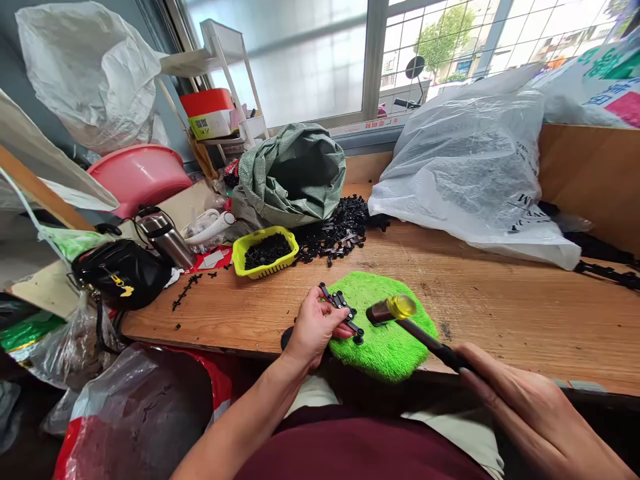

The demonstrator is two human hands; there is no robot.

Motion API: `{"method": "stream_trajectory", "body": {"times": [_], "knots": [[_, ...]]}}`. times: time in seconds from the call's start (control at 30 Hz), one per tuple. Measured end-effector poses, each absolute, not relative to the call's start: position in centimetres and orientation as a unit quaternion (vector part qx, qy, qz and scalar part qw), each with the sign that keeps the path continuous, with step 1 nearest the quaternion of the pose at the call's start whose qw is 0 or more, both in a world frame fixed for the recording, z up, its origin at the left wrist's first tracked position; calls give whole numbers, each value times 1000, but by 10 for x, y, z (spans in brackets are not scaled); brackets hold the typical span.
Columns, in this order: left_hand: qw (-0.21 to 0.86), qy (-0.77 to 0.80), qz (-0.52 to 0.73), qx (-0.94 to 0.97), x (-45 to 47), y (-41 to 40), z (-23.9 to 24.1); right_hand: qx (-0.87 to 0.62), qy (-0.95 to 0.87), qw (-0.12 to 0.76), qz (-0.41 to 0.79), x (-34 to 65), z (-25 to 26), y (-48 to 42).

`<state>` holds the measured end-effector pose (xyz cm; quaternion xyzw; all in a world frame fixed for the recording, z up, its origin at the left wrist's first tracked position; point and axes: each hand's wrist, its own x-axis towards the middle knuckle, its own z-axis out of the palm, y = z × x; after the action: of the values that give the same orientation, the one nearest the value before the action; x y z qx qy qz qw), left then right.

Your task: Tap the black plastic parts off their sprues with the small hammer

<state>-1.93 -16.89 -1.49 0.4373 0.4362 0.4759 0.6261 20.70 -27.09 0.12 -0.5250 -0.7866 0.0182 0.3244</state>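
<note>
My left hand point(316, 325) pinches a small black linked plastic assembly point(345, 308) with round ends and pale pin heads. It is over the left part of a fluffy green mat point(400, 357) at the table's front edge. My right hand point(525, 393) is wrapped around the black handle of a mallet point(423, 337). The mallet's head has a clear yellow face on one side and a dark face on the other. That head is above the mat, a short way right of the black assembly.
A yellow basket point(265, 270) holds small black parts, beside a pile of black parts point(335, 233). Behind stands an open green sack point(295, 173). A white plastic bag point(465, 167) covers the back right. At left are a black handbag point(120, 273) and a steel flask point(165, 237).
</note>
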Motion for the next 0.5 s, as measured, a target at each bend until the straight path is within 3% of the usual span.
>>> {"method": "stream_trajectory", "body": {"times": [0.17, 0.33, 0.5], "knots": [[626, 428, 478, 444, -20, -170, -17, -447, -853, 269, -8, 198, 15, -262], [625, 420, 483, 447, -19, -171, -19, -474, -830, 294, -16, 197, 10, -263], [625, 421, 478, 452, -23, -169, -18, -463, -851, 246, -21, 195, 9, -266]]}}
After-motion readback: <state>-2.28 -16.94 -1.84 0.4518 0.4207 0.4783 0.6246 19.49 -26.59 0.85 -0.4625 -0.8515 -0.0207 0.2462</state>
